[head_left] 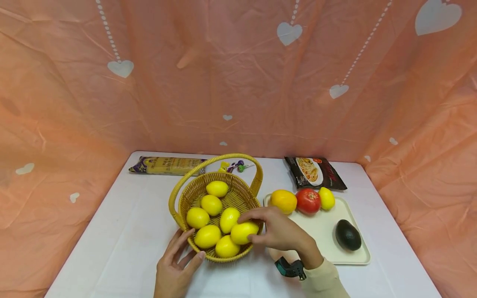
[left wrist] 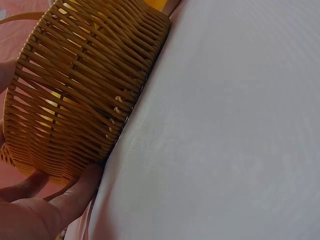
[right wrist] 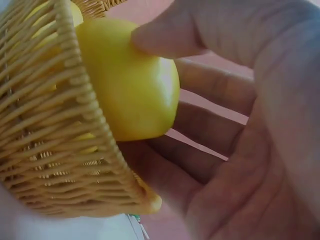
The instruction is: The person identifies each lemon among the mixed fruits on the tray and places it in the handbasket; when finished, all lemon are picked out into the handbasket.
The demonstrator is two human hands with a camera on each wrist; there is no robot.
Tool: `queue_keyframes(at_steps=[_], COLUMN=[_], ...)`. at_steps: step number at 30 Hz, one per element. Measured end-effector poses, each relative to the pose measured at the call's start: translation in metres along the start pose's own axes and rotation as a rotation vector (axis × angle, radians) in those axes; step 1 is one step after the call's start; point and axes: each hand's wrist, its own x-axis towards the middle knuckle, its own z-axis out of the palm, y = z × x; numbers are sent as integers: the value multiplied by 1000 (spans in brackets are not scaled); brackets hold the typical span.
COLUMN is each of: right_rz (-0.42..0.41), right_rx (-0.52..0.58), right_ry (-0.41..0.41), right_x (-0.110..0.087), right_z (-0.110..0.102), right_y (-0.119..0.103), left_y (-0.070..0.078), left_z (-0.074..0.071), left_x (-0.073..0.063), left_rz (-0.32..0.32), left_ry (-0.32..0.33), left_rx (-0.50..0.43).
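Note:
A wicker basket (head_left: 238,196) with an arched handle stands mid-table and holds several lemons (head_left: 207,236). My left hand (head_left: 178,261) holds its near left side, fingers against the outer wall and at the rim. In the left wrist view, fingers (left wrist: 75,200) press low on the weave (left wrist: 95,65). At the basket's right rim, my right hand (head_left: 281,229) holds a lemon (head_left: 243,232) between thumb and fingers. In the right wrist view this lemon (right wrist: 127,80) overlaps the rim, the thumb (right wrist: 165,37) on its top and the fingers curving behind it.
A cream tray (head_left: 316,231) on the right carries a yellow-orange fruit (head_left: 283,201), a red pomegranate (head_left: 308,201), a lemon (head_left: 326,198) and an avocado (head_left: 348,235). Behind lie a black food packet (head_left: 316,172), a long noodle packet (head_left: 169,165) and lollipops (head_left: 238,165). Pink curtains (head_left: 238,91) surround the table.

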Motion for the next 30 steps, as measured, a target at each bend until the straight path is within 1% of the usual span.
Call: queue_keyframes(at_steps=[10,17,20,26,30], right_rz=[49,58,52,48,37], right_rx=[-41,-30,-31,9,10], right_ry=[-46,-89,-87,-94,-61], right_x=[5,13,17,20,17], right_z=[-2,5,9,16,20], right_y=[-6,-7,-8,-6,-6], left_y=[1,1,0,0,1], left_z=[0,0,-1,0,1], left_x=[0,0,0,1,0], left_rz=[10,3,4,5,12], left_ry=[-1,4,1,3,3], left_rx=[10,6,0,-7,4])
